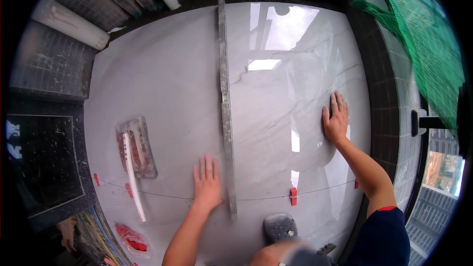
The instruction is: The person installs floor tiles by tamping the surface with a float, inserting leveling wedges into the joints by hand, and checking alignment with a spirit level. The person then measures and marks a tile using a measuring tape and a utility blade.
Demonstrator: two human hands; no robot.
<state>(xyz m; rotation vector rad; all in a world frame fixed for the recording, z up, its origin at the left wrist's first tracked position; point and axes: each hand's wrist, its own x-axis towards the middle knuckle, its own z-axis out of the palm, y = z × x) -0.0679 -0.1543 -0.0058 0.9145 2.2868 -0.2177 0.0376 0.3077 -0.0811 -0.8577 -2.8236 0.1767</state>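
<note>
My left hand (207, 187) lies flat on the matte-looking grey tile (162, 79), fingers stretched forward and nothing held. Just right of it, a long dusty spirit level (226, 133) runs front to back, apart from the fingers. My right hand (336, 120) rests on the glossy veined tile (276, 103) to the right of the level, its fingers extended and the thumb apart. Left of my left hand are a dirty rectangular float (147, 152) and a long white stick-like piece (130, 167) lying across it.
A thin string crosses the near tiles, with red wedges (293, 196) along it. A plastic bag (132, 240) holds red pieces. My clog (280, 227) stands at the front. White pipes (69, 22) are back left; green netting (426, 44) hangs at right.
</note>
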